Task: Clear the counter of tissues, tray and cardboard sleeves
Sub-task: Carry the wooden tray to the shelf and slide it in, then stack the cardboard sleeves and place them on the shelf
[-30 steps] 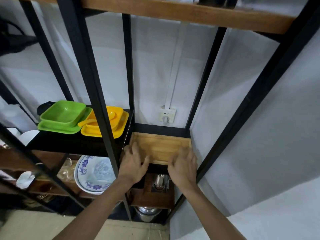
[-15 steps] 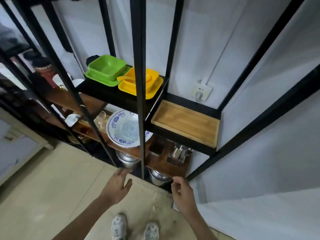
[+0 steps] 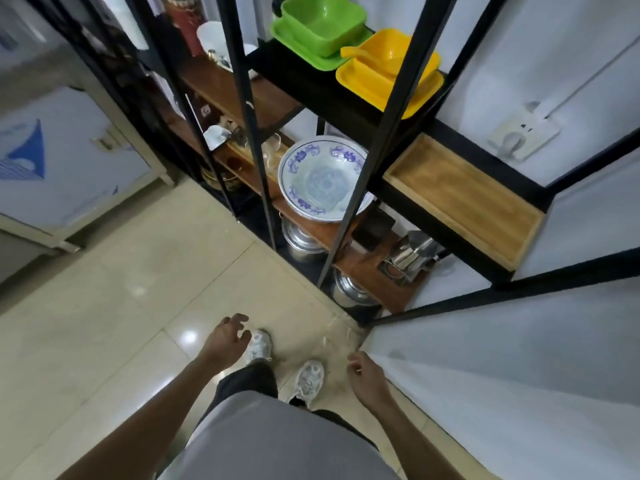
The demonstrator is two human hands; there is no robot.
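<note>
The shallow rectangular wooden tray (image 3: 464,199) lies flat on the black shelf board at the right end of the black metal-framed shelving rack (image 3: 388,109), its long side running along the white wall, just below a white wall socket (image 3: 523,135); nothing rests in it and neither hand touches it; on the same black level to its left sit a yellow square plastic bowl on a matching yellow plate (image 3: 389,76), with a yellow spoon lying in it, and beside that a green square plastic bowl on a green plate (image 3: 320,27); one level down, on a brown wooden shelf, a large white ceramic bowl with a blue pattern (image 3: 323,180) stands tilted toward the camera, with clear glassware just to its left and a shiny metal holder (image 3: 412,256) to its right; steel pots (image 3: 349,289) stand lower still; both bare hands hang low over the beige tiled floor (image 3: 121,306), well apart from the rack; the left hand (image 3: 227,339) is empty, its fingers loosely spread and slightly curled; the right hand (image 3: 365,375) is also empty, fingers curled inward in a relaxed half-closed shape near the white wall; white sneakers (image 3: 310,377) show between the two hands.
</note>
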